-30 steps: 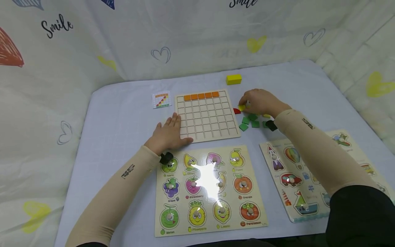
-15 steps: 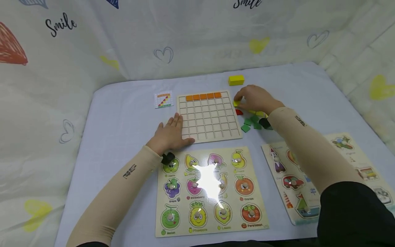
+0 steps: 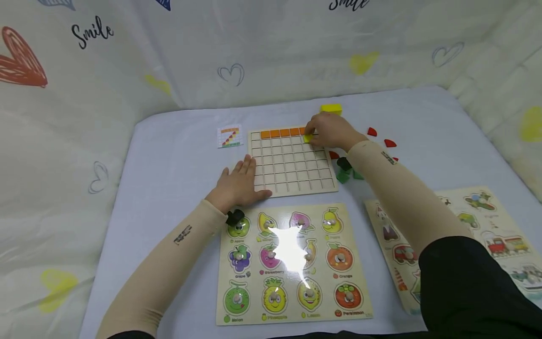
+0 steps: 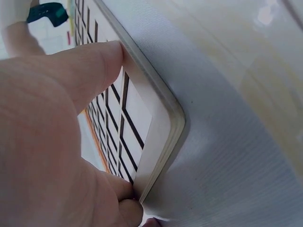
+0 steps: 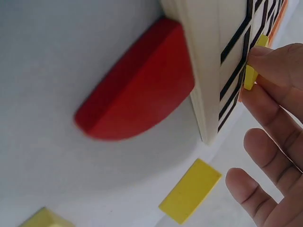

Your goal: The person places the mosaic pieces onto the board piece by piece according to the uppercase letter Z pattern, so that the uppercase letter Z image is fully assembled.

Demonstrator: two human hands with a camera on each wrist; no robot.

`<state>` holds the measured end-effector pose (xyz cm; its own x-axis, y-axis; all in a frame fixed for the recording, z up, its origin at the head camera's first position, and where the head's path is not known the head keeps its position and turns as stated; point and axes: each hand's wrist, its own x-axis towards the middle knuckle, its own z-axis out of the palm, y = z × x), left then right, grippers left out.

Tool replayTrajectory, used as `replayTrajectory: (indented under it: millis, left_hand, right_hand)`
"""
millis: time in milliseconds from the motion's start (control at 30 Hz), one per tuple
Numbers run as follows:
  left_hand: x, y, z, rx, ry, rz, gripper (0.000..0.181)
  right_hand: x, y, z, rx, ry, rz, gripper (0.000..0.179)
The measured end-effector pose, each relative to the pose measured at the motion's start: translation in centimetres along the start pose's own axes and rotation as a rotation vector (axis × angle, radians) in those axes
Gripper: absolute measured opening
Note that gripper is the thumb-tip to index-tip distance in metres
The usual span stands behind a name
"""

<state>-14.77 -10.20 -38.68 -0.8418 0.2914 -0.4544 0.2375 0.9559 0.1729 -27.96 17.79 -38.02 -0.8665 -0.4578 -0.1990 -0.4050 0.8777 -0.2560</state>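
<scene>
plainly enough, the head view showed both hands at the grid board (image 3: 288, 176), which lay on the white-covered tabletop (image 3: 169, 155). the left hand (image 3: 238, 186) lay against the board's left edge, its fingers straight and its thumb stretched out along the near edge. the right hand (image 3: 334, 131) reached over the far right part of the board and pinched a yellow tile (image 3: 307, 139), just below the right end of a row of orange tiles (image 3: 280, 133). left of the board lay a small pattern card (image 3: 230, 136), and a yellow block (image 3: 331, 108) sat beyond the right hand. off to the right were red pieces (image 3: 390, 143) and green tiles (image 3: 343, 176). nearer the person lay a fruit puzzle (image 3: 255, 282) and, to its right, a vehicle puzzle (image 3: 456, 205) partly covered by the right sleeve (image 3: 398, 183).

in the left wrist view, the thumb touched one edge of the board and the fingers were at the adjoining one, with a rounded corner between them.

in the right wrist view, thumb and forefinger were clamped on the yellow tile, tilted over the grid; whether it touched the board could not be told. the other fingers were spread apart. one red piece was right beside the board's edge, and a loose yellow piece (image 5: 189, 191) lay nearby.
</scene>
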Motion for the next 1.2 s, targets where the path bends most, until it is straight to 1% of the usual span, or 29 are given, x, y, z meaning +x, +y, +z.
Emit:
replayTrajectory:
  millis: [233, 500, 800, 1033, 1200]
  left_hand:
    - [-0.2, 0.2, -0.2, 0.005, 0.000, 0.000, 0.108]
    - [-0.1, 0.3, 0.0, 0.014, 0.003, 0.003, 0.108]
    - [-0.1, 0.2, 0.0, 0.010, -0.008, -0.005, 0.109]
    - [0.0, 0.3, 0.0, 0.008, -0.011, 0.012, 0.108]
    - [-0.1, 0.2, -0.2, 0.018, -0.012, 0.010, 0.108]
  right_hand:
    - [0.3, -0.4, 0.0, -0.005, -0.004, 0.013, 0.032]
    - [0.1, -0.1, 0.3, 0.009, 0.000, 0.020, 0.033]
    - [-0.2, 0.5, 0.4, 0.060, -0.001, -0.026, 0.033]
    - [-0.6, 0.4, 0.4, 0.073, -0.031, 0.011, 0.033]
    - [-1.4, 0.5, -0.1, 0.071, -0.017, 0.022, 0.033]
